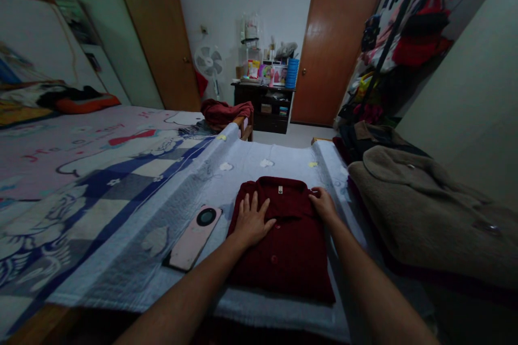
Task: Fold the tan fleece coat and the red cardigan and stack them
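Observation:
A dark red buttoned shirt lies folded into a rectangle on the pale blue bedding, its collar at the far end and a small label inside the neck. My left hand rests flat on its upper left front, fingers spread. At the upper right edge, beside the collar, my right hand has its fingers bent in on the fabric, which they seem to pinch. A pink phone with a round black camera ring lies face down to the left of the shirt, apart from both hands.
A brown fleecy coat is piled on other clothes along the right side. A patterned bedspread covers the bed at left. A crumpled reddish garment hangs over a wooden post. Farther back stand a fan and a dark cabinet.

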A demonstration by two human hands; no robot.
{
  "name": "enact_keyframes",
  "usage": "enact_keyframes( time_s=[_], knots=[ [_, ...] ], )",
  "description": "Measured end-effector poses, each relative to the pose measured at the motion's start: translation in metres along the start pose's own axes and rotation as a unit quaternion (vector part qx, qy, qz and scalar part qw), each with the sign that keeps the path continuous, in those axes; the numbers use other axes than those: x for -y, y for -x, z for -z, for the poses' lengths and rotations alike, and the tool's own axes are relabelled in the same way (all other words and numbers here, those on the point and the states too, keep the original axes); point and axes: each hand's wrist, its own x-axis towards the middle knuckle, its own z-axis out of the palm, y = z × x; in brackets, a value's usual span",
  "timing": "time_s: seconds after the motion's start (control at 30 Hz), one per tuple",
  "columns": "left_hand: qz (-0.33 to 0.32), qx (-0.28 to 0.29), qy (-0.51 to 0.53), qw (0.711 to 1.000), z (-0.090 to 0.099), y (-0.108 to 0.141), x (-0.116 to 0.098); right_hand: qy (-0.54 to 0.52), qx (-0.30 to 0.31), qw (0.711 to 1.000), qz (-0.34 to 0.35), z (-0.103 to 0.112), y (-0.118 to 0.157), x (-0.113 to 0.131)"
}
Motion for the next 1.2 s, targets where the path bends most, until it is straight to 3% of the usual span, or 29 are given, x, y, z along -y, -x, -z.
enact_keyframes(
  time_s=[0.1, 0.17, 0.3, 0.43, 0.57, 0.87, 1.07, 1.2],
  knots=[
    [0.006, 0.011, -0.004, 1.000, 0.008, -0.003, 0.000, 0.079, -0.043, 0.996, -0.018, 0.002, 0.009, 0.007],
    [0.009, -0.004, -0.012, 1.000, 0.015, -0.010, -0.002, 0.159, -0.055, 0.985, 0.020, -0.001, 0.016, 0.018],
    [-0.010, -0.050, -0.033, 0.998, 0.020, -0.032, -0.008, 0.298, 0.013, 0.943, 0.146, -0.023, 0.035, 0.042],
    [-0.005, -0.023, -0.034, 0.999, 0.006, -0.048, -0.008, 0.380, 0.075, 0.910, 0.150, -0.048, 0.054, 0.047],
    [-0.009, -0.026, -0.037, 0.999, -0.011, -0.048, -0.002, 0.411, 0.102, 0.894, 0.149, -0.054, 0.061, 0.041],
    [-0.006, -0.042, -0.026, 0.999, -0.013, -0.046, -0.002, 0.395, 0.108, 0.899, 0.154, -0.054, 0.061, 0.040],
    [0.001, 0.042, 0.045, 0.998, 0.016, -0.036, -0.009, 0.291, 0.133, 0.937, 0.143, -0.041, 0.047, 0.033],
    [-0.114, 0.027, 0.058, 0.991, 0.031, 0.004, -0.028, 0.264, 0.067, 0.952, 0.143, -0.029, 0.055, 0.022]
  ],
)
